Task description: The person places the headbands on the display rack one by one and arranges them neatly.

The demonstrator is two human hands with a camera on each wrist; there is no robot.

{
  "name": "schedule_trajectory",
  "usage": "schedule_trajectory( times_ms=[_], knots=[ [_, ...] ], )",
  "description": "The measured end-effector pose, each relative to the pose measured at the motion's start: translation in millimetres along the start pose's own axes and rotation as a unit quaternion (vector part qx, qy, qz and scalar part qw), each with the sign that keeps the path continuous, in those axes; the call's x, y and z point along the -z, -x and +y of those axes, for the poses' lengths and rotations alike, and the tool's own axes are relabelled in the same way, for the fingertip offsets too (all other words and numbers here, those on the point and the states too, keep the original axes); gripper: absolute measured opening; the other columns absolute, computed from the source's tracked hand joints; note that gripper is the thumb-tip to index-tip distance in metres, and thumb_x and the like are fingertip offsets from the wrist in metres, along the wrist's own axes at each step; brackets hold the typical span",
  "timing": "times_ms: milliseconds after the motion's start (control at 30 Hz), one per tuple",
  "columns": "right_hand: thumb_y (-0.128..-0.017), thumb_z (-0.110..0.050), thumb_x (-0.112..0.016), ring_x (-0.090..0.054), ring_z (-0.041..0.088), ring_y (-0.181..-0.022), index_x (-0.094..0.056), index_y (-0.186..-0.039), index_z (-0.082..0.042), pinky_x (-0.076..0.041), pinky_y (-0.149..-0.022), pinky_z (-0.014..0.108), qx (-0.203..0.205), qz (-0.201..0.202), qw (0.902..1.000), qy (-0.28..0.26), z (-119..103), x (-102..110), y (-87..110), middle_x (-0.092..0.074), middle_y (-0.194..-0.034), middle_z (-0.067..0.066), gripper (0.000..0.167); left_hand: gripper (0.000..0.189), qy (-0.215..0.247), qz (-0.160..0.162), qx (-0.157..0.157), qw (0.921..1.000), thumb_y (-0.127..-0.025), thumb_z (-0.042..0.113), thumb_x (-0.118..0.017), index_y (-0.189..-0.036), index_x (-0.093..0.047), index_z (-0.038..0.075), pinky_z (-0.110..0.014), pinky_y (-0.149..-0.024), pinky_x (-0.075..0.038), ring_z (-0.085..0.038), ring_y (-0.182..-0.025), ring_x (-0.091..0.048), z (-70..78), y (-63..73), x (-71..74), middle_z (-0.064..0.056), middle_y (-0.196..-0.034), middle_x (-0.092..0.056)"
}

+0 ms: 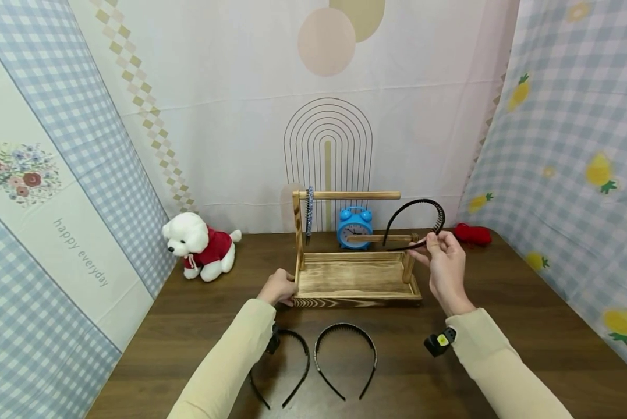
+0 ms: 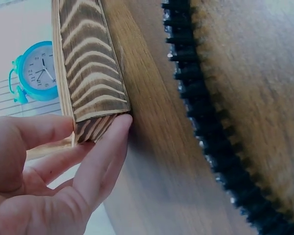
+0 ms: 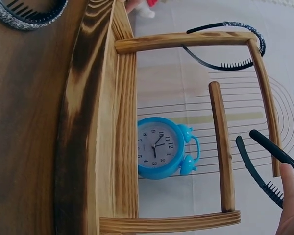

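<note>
A wooden rack (image 1: 357,302) with a shallow tray base and two horizontal bars stands on the table. My left hand (image 1: 279,287) pinches the tray's front left corner between thumb and fingers, close up in the left wrist view. Raised at the rack's right side, my right hand (image 1: 446,267) holds a black toothed headband (image 1: 415,202) by one side. The headband overlaps the lower bar (image 1: 371,238) in the head view; its two ends (image 3: 252,147) point toward that bar in the right wrist view. A glittery headband (image 1: 310,212) hangs on the upper bar (image 1: 352,195) near its left post.
Two more headbands lie in front of the rack: one (image 1: 372,343) in the middle, another (image 1: 305,349) partly behind my left sleeve. Behind the rack stands a blue alarm clock (image 1: 354,227). A white plush dog (image 1: 192,235) sits at left, a red object (image 1: 473,234) at back right.
</note>
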State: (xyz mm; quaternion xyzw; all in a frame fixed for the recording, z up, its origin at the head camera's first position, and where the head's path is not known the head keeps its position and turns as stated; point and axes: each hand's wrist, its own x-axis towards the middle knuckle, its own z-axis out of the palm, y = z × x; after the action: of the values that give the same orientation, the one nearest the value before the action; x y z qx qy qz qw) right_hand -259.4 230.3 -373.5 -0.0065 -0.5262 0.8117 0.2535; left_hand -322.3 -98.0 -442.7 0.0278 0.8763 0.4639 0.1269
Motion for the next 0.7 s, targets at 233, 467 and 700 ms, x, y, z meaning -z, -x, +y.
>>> schedule_trajectory(
  times_ms=[233, 467, 700],
  knots=[
    [-0.097, -0.016, -0.055, -0.057, 0.014, -0.081, -0.041, -0.084, -0.004, -0.063, -0.075, 0.033, -0.005, 0.004, 1.0000, 0.001, -2, -1, -7.6, -0.050, -0.090, 0.006, 0.023, 0.049, 0.043, -0.001, 0.011, 0.9990, -0.083, -0.005, -0.054, -0.131, -0.055, -0.012, -0.036, -0.060, -0.064, -0.017, -0.054, -0.060, -3.6, -1.2, 0.0, -0.020, -0.085, -0.067],
    [-0.098, -0.015, -0.054, -0.062, 0.015, -0.082, -0.042, -0.085, -0.004, -0.063, -0.074, 0.032, -0.005, 0.009, 0.9999, 0.003, 0, -4, -16.2, -0.051, -0.093, 0.007, 0.021, 0.049, 0.057, 0.000, 0.009, 0.9983, -0.084, -0.006, -0.055, -0.132, -0.052, -0.015, -0.036, -0.059, -0.063, -0.017, -0.054, -0.060, -3.9, 0.2, 0.0, -0.024, -0.094, -0.068],
    [-0.098, -0.016, -0.054, -0.062, 0.013, -0.079, -0.043, -0.084, -0.004, -0.063, -0.074, 0.030, 0.001, 0.009, 0.9998, 0.018, 4, -7, -19.9, -0.051, -0.088, 0.005, 0.021, 0.046, 0.072, -0.013, 0.022, 0.9970, -0.089, -0.007, -0.055, -0.134, -0.051, -0.014, -0.036, -0.061, -0.064, -0.015, -0.055, -0.057, -2.8, -0.9, 0.6, -0.025, -0.096, -0.067]
  ],
)
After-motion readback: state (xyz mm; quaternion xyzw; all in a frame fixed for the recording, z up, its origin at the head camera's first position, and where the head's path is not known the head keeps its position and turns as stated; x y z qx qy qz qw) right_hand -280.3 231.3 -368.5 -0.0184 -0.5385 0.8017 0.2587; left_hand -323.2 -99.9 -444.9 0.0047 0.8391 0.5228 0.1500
